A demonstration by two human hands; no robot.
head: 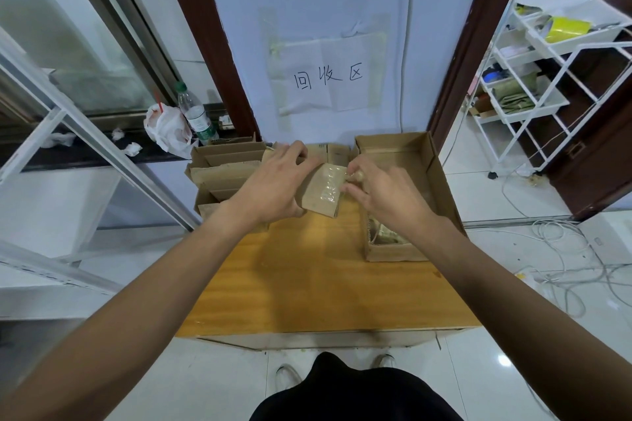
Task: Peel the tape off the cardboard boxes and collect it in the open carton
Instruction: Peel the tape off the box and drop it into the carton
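Peeling step: the left hand (273, 181) grips a flattened cardboard box (316, 203) over the tabletop's (307, 277) far end. The right hand (383, 195) has its fingers (357, 193) pinched on the tape (330, 184) at the box's right edge. Next, I'd say, comes a steady pull rightward, then a drop into the open carton (441, 174).

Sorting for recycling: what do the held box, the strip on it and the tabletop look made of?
Box: brown cardboard, matte, with a dull fibrous face. Strip: probably clear plastic tape, glossy and wrinkled, cardboard showing through. Tabletop: wood or wood-look laminate, yellow with streaked grain and a slight sheen.
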